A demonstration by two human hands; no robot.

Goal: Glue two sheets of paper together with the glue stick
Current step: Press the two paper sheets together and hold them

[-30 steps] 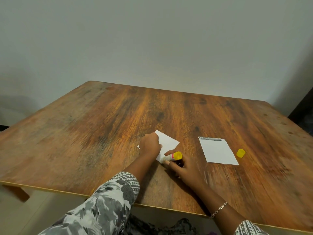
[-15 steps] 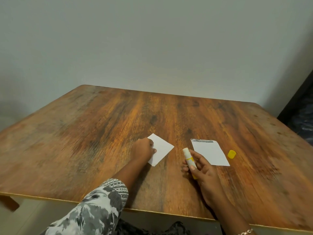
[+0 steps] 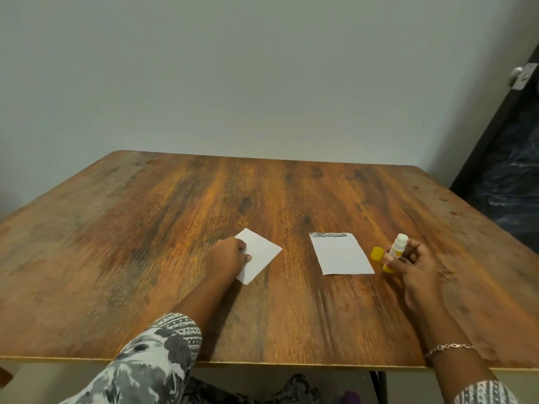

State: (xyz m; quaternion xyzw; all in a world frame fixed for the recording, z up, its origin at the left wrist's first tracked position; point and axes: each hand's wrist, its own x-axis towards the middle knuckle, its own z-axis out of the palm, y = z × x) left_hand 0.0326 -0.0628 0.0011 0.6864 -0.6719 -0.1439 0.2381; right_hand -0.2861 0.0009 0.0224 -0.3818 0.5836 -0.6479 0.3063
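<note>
Here, right hand (image 3: pixel 414 268) fingers curled around glue stick (image 3: pixel 396 252), left hand (image 3: pixel 226 259) pressing paper (image 3: pixel 261 255)

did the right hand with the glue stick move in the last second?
Yes. The right hand, gripping the white-and-yellow glue stick, went rightward: from the left white paper sheet, past the right white paper sheet, to beside the yellow plastic cap.

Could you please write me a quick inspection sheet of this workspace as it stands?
Surface: wooden table, worn grain, bare apart from the job's things.
Job's things: left sheet flat under left hand; right sheet lying free, apart from it; glue stick uncapped, upright in right hand; yellow cap on table beside right sheet.
Clutter: nothing seen.
Grippers: left fingers pressing paper; right fingers closed around stick.
Cables: nothing seen.
Surroundings: plain wall; dark door with knob, far right.
</note>
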